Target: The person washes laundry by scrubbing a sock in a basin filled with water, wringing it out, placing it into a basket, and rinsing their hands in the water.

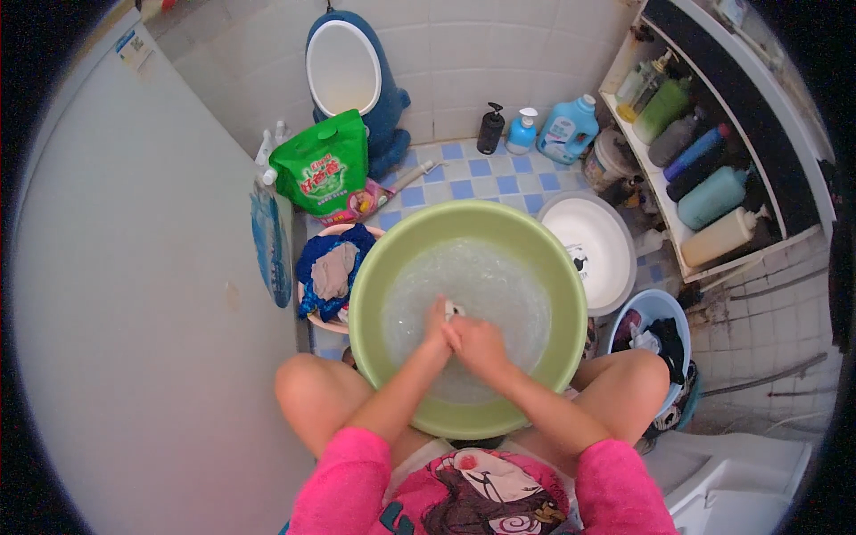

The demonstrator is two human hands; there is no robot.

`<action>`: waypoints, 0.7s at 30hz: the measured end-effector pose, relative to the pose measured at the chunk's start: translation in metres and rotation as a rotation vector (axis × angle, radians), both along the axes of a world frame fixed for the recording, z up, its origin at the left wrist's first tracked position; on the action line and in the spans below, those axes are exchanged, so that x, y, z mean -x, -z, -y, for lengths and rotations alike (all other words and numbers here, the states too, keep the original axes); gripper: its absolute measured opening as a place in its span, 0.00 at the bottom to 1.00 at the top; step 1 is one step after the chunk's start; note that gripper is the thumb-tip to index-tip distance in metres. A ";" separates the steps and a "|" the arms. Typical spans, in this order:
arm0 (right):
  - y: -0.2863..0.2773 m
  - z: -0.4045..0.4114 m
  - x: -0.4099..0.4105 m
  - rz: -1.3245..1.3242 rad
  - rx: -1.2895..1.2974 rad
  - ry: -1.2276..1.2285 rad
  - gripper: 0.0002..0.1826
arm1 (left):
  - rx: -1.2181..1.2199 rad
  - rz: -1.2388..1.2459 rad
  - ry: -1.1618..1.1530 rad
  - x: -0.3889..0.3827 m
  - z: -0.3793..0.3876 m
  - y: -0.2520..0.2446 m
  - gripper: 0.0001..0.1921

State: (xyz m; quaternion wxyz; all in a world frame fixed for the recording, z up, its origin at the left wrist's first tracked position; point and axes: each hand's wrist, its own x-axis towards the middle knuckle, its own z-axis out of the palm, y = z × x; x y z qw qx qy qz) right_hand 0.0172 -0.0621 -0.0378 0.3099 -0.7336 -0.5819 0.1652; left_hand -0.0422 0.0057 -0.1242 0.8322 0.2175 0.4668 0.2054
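Note:
A large light-green plastic basin (371, 334) with cloudy, rippled water (498, 284) stands between my knees. Over its middle my left hand (437, 329) and my right hand (479, 342) are pressed together. A small white item (456, 309) with a dark mark, perhaps cloth, pokes out between them; most of it is hidden by the fingers. The fingers of my right hand are curled in a fist against my left palm. Both pink sleeves end near the elbows, and the forearms cross the basin's near rim.
A pink basin (323, 324) of clothes and a green detergent bag (321, 167) are at left. On the right are a white basin (612, 247) and a light-blue bucket (682, 321) of clothes. Bottles line a shelf (732, 261). A blue child's urinal (391, 110) hangs behind.

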 end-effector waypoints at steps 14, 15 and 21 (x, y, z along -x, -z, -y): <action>0.015 0.002 -0.055 0.103 0.205 0.272 0.17 | -0.195 -0.357 0.381 -0.021 0.038 -0.064 0.26; 0.012 0.001 -0.044 0.102 0.158 0.195 0.17 | -0.203 -0.359 0.377 -0.015 0.032 -0.040 0.26; 0.017 0.004 -0.040 0.054 0.062 0.148 0.19 | -0.060 -0.039 0.076 -0.014 0.018 -0.050 0.25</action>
